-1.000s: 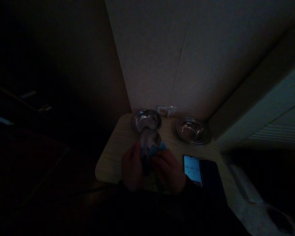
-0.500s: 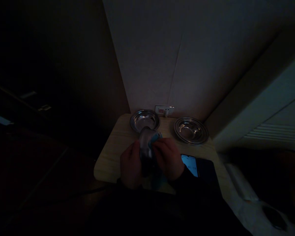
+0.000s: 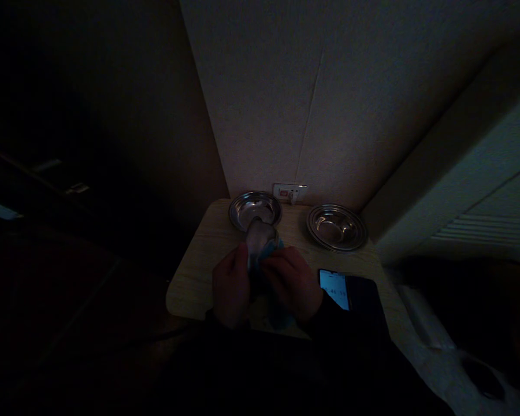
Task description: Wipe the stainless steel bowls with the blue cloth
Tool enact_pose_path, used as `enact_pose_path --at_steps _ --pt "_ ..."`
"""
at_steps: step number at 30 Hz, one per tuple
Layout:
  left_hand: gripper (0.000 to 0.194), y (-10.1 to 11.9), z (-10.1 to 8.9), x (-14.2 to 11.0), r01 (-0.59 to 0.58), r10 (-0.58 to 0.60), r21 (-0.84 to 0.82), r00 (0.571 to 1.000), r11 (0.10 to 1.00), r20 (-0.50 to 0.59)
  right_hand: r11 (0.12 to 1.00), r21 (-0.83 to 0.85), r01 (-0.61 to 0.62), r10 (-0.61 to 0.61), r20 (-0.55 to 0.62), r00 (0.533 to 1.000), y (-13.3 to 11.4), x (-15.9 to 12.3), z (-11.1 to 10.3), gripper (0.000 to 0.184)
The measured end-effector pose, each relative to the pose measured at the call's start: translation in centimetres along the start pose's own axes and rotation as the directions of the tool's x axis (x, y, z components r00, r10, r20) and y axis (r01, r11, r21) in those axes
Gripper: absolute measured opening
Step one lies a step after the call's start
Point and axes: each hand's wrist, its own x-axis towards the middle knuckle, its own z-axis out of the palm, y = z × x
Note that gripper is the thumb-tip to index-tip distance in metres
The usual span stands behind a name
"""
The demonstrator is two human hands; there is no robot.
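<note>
Two bare hands with one metal vessel between them, above a pale table (image 3: 195,271). The left hand (image 3: 230,286) is curled closed on the vessel (image 3: 260,232), thumb along its left side; the right hand (image 3: 292,282) is pinched closed on a blue cloth (image 3: 268,248), pressed to the vessel's right side. Progress: wiping appears to be under way; the vessel is not yet set down, and how much of its surface is done or left cannot be told. Appearance: rounded, grey, softly shining, tilted, its lower part lost in shadow and behind the fingers; marks or moisture cannot be made out. Position: in front of a shiny steel bowl (image 3: 255,209), whose near rim it overlaps in this view. To the right: a second steel bowl (image 3: 337,227), perhaps a nested stack, and a lit phone (image 3: 334,289)
</note>
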Motion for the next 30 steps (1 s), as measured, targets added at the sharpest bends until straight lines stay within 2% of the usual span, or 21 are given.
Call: enact_pose_path --at_steps 5,9,11,13,16,18,24,30 --pt "0.035 0.7 0.2 -0.5 0.08 -0.078 -0.091 0.997 0.993 0.019 0.972 0.095 -0.216 0.224 -0.088 0.971 2.6 2.0 -1.2 0.01" --pt "0.033 1.2 -0.3 -0.3 0.117 -0.11 -0.176 0.993 0.977 0.048 0.913 0.178 -0.368 0.397 -0.172 0.902 3.8 1.4 -2.7 0.007" --pt "0.033 1.2 -0.4 -0.2 0.123 -0.116 -0.166 0.992 0.978 0.056 0.92 0.172 -0.354 0.382 -0.184 0.905 3.5 0.6 -3.3 0.006" --pt "0.035 1.0 -0.4 -0.1 0.127 -0.121 -0.161 0.992 0.979 0.047 0.948 0.142 -0.283 0.304 -0.158 0.939 2.6 -0.3 -3.5 0.007" --pt "0.038 0.7 -0.2 -0.1 0.109 -0.103 -0.136 0.994 0.985 0.047 0.978 0.104 -0.182 0.193 -0.113 0.975 0.8 -1.4 -2.8 0.013" --pt "0.037 0.6 -0.1 -0.3 0.076 -0.073 -0.063 0.996 0.995 0.05 0.984 0.09 -0.152 0.16 -0.087 0.983 0.0 -1.5 -2.2 0.014" --pt "0.034 0.9 -0.2 -1.3 -0.091 0.09 0.131 0.996 0.987 0.01 0.958 0.113 -0.264 0.277 -0.128 0.952 0.4 0.5 -1.2 0.009" --pt "0.034 0.9 -0.3 -1.3 -0.125 0.13 0.25 0.991 0.96 -0.004 0.98 0.096 -0.174 0.182 -0.084 0.98 0.3 0.8 -1.0 0.012"
